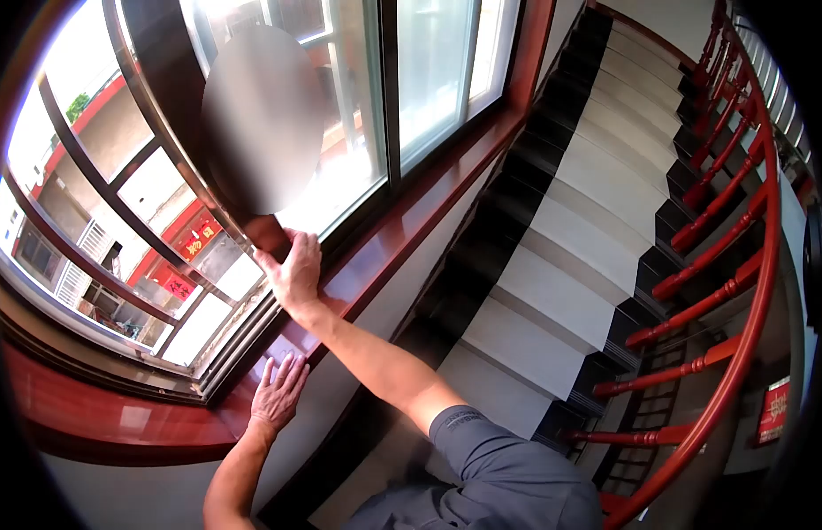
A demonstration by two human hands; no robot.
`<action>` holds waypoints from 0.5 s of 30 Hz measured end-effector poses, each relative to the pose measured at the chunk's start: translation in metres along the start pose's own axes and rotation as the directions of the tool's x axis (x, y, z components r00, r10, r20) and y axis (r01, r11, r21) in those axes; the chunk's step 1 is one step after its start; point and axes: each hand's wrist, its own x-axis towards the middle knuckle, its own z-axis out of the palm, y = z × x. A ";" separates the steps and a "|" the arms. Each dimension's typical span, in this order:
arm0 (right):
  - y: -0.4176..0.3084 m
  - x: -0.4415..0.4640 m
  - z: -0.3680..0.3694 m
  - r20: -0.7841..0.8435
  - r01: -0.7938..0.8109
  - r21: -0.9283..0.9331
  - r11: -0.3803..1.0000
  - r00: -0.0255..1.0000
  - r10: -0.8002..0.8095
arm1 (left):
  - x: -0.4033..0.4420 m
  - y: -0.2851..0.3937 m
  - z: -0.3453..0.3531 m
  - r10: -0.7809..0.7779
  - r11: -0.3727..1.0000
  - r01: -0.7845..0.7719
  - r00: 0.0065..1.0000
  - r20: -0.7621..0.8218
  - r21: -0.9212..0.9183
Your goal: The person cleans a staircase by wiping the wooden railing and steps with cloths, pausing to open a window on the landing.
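Note:
My right hand grips the lower end of the dark sliding window sash, thumb on one side and fingers on the other. Below it, my left hand rests flat with fingers stretched out on the glossy red-brown window sill and holds nothing. Beside the hands runs the metal window track. A grey blurred oval covers part of the window, hiding what is behind it.
Metal bars cross the opening at left, with buildings outside. More glass panes stand farther along. A staircase with pale treads and black edging rises at right, lined by a red railing.

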 end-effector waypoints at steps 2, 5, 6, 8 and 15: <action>-0.010 -0.015 0.000 0.044 0.004 0.001 1.000 0.999 -0.004 | 0.000 0.001 -0.002 -0.007 1.000 0.007 1.000 -0.003 -0.021; -0.025 -0.036 0.002 0.131 -0.020 0.053 0.998 0.991 0.013 | -0.003 0.000 -0.004 0.004 1.000 -0.003 1.000 -0.005 0.018; -0.027 -0.044 0.005 0.147 -0.001 0.072 0.997 0.989 -0.009 | -0.004 0.000 0.000 -0.001 1.000 0.001 1.000 0.001 0.001; -0.032 -0.060 0.011 0.191 0.023 0.096 0.995 0.981 -0.041 | -0.008 0.001 0.007 -0.011 1.000 0.011 1.000 0.005 -0.016; -0.067 -0.107 0.016 0.337 -0.029 0.302 0.953 0.938 -0.078 | -0.010 -0.001 0.022 -0.011 0.990 0.023 0.996 0.085 -0.141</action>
